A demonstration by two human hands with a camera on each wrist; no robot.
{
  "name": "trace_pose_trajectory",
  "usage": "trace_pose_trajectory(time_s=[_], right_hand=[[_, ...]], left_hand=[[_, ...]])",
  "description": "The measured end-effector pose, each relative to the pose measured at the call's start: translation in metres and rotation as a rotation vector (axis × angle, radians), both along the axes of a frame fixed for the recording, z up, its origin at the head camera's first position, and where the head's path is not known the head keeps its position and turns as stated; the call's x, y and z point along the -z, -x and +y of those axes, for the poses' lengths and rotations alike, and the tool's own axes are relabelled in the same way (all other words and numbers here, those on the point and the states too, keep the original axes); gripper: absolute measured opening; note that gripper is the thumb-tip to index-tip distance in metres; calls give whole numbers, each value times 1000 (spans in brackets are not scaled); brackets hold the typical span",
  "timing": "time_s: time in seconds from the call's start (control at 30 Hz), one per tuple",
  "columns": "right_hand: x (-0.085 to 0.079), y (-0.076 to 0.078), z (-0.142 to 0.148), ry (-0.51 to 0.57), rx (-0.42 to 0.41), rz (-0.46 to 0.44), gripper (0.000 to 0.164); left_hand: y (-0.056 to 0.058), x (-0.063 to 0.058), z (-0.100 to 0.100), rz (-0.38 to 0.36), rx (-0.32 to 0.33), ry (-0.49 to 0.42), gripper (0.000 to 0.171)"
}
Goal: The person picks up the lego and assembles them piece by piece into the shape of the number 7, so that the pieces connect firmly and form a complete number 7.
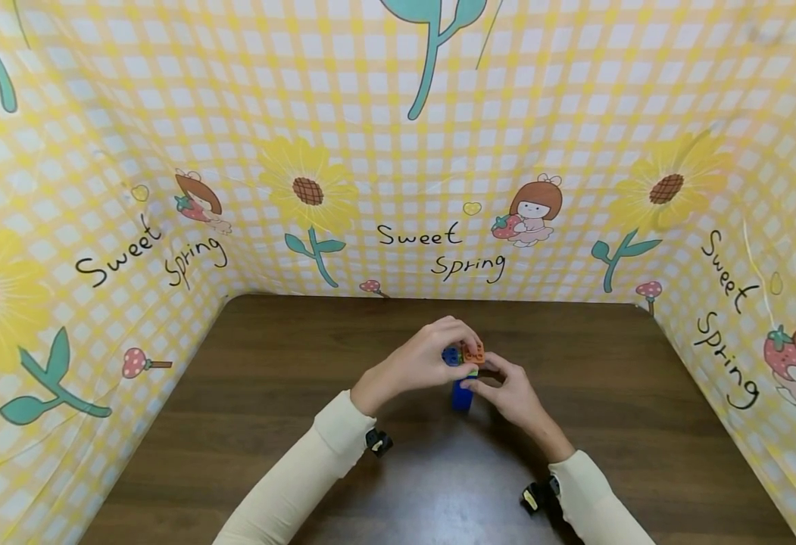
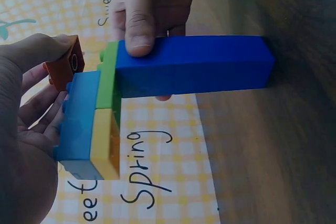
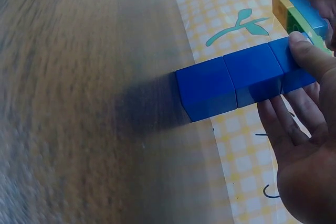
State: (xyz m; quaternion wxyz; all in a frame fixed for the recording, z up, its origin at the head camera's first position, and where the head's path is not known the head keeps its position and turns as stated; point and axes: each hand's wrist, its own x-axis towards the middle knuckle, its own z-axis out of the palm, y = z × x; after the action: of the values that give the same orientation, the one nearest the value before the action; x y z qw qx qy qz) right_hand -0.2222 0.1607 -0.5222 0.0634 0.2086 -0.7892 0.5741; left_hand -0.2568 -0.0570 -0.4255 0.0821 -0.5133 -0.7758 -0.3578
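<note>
A column of blue bricks stands upright on the table. My right hand grips it near the top, thumb on one face and fingers behind. On the column sits a flat green brick, with a yellow brick beside it. A lighter blue brick lies over the yellow one and part of the green. Above the structure, my left hand pinches an orange brick beside the lighter blue brick. Whether the orange brick touches the others, I cannot tell.
The brown wooden table reaches back to a yellow-checked cloth with printed flowers and lettering, which also hangs on both sides. Small black devices are strapped at the left wrist and the right wrist.
</note>
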Motion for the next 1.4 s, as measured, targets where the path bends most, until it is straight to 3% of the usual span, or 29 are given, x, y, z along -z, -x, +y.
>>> trace_pose_trajectory(time_s=[0.67, 1.4], right_hand=[[3, 2, 0, 13, -5, 60, 32], [1, 0, 0, 7, -8, 26, 35]], left_hand=[[0, 8, -2, -21, -83, 100, 16], [-1, 9, 0, -33, -129, 119, 18]])
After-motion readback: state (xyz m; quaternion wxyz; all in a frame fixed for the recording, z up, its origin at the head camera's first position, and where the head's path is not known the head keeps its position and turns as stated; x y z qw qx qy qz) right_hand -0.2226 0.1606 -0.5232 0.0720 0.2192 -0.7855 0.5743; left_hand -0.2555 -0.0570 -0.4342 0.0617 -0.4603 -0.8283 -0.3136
